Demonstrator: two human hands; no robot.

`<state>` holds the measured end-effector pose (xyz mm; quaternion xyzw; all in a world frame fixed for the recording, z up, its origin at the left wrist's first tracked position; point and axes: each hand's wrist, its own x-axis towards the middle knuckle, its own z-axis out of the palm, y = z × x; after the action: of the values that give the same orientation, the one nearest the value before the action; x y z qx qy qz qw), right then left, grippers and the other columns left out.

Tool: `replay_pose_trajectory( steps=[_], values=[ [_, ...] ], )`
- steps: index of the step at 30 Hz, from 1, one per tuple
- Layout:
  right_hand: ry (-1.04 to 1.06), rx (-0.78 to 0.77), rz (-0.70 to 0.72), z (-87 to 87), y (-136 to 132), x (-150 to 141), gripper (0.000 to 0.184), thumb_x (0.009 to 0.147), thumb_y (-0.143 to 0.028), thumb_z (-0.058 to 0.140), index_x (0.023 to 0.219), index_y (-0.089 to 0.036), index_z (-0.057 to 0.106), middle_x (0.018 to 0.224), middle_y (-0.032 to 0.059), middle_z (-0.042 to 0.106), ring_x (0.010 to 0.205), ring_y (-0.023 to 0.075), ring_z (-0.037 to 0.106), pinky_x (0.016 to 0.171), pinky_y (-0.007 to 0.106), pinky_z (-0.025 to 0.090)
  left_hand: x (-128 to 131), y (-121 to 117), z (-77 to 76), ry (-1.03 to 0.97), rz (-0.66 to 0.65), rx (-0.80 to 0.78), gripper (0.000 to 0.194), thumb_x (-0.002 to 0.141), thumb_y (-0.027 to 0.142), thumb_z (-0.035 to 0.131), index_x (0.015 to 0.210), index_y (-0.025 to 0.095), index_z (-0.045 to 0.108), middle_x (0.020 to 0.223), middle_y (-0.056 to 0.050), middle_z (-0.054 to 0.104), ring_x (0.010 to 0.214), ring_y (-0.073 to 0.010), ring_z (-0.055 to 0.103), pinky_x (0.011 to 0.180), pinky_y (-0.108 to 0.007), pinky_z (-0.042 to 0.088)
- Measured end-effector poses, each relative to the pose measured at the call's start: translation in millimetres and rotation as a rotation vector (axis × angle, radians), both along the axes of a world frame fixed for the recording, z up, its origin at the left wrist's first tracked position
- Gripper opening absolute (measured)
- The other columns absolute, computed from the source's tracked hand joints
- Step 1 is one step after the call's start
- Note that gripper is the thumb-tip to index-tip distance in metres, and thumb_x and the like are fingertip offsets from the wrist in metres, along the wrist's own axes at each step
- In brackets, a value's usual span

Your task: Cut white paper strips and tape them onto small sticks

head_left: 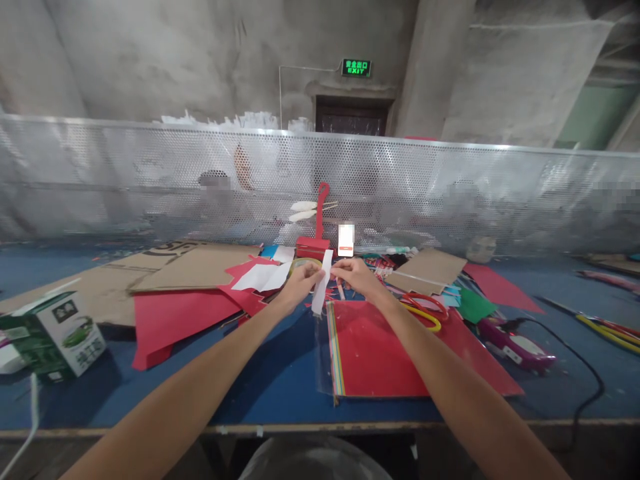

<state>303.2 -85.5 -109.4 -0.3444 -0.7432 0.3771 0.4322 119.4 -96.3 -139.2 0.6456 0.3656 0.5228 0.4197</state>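
A narrow strip of white paper (323, 288) stands roughly upright between my hands, above the blue table. My left hand (301, 283) pinches its left edge. The fingertips of my right hand (359, 276) are closed at its right edge, near the upper half. Partly hidden behind my left hand is a roll of tape (306, 262). Below my right forearm lies a stack of coloured paper (380, 353) with a red sheet on top, in a clear sleeve. Scissors with red and yellow handles (425, 325) rest on it. White paper (263, 277) lies left of my left hand.
A red paper shape with a long handle (320, 223) leans against the perforated metal screen (425, 193), beside a lit phone (345, 240). Cardboard (200, 267), red paper (185, 320) and a green carton (63, 333) lie left. At right are a purple device (520, 345) with a cable and more scissors (605, 330).
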Motion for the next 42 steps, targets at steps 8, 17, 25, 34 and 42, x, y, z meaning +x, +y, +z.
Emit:
replay_pose_trajectory(
  steps=[8, 17, 25, 34, 42],
  values=[
    [-0.002, -0.034, -0.022, 0.4, -2, -1, 0.016, 0.074, -0.029, 0.061, 0.073, -0.015, 0.067, 0.068, 0.0034, 0.067, 0.05, 0.0092, 0.052, 0.039, 0.017, 0.036, -1, -1, 0.4, 0.051, 0.023, 0.044, 0.03, 0.078, 0.045, 0.064, 0.082, 0.017, 0.056, 0.062, 0.004, 0.052, 0.054, -0.0096, 0.048, 0.052, -0.021, 0.039],
    [-0.031, -0.023, -0.04, 2.3, -3, -1, 0.016, 0.074, -0.027, 0.059, 0.073, -0.014, 0.068, 0.064, 0.0026, 0.066, 0.046, 0.0082, 0.049, 0.038, 0.018, 0.034, 1, -4, 3.2, 0.059, 0.036, 0.055, 0.029, 0.078, 0.044, 0.064, 0.082, 0.017, 0.057, 0.063, 0.003, 0.054, 0.055, -0.0098, 0.049, 0.054, -0.022, 0.04],
    [-0.016, -0.015, -0.024, 3.1, -4, -1, 0.017, 0.074, -0.028, 0.06, 0.073, -0.014, 0.069, 0.064, 0.0028, 0.066, 0.046, 0.008, 0.047, 0.039, 0.018, 0.034, 5, -8, 7.6, 0.077, 0.068, 0.111, 0.026, 0.077, 0.041, 0.064, 0.083, 0.017, 0.055, 0.07, 0.001, 0.056, 0.06, -0.0108, 0.05, 0.056, -0.022, 0.039],
    [0.005, -0.013, -0.008, 3.5, -5, -1, 0.016, 0.072, -0.03, 0.061, 0.073, -0.015, 0.065, 0.06, 0.0002, 0.061, 0.044, 0.0074, 0.044, 0.04, 0.018, 0.034, 8, -10, 14.2, 0.173, 0.143, 0.265, 0.018, 0.079, 0.033, 0.063, 0.076, 0.016, 0.056, 0.074, 0.0, 0.056, 0.066, -0.0123, 0.053, 0.064, -0.025, 0.043],
    [0.028, 0.0, -0.029, -2.0, 2, 0, 0.018, 0.073, -0.032, 0.062, 0.077, -0.015, 0.065, 0.059, 0.0005, 0.06, 0.045, 0.0081, 0.046, 0.039, 0.018, 0.034, 10, -15, 13.1, 0.251, 0.121, 0.318, 0.021, 0.081, 0.037, 0.062, 0.081, 0.016, 0.061, 0.081, -0.003, 0.06, 0.073, -0.0146, 0.055, 0.066, -0.025, 0.045]
  ],
)
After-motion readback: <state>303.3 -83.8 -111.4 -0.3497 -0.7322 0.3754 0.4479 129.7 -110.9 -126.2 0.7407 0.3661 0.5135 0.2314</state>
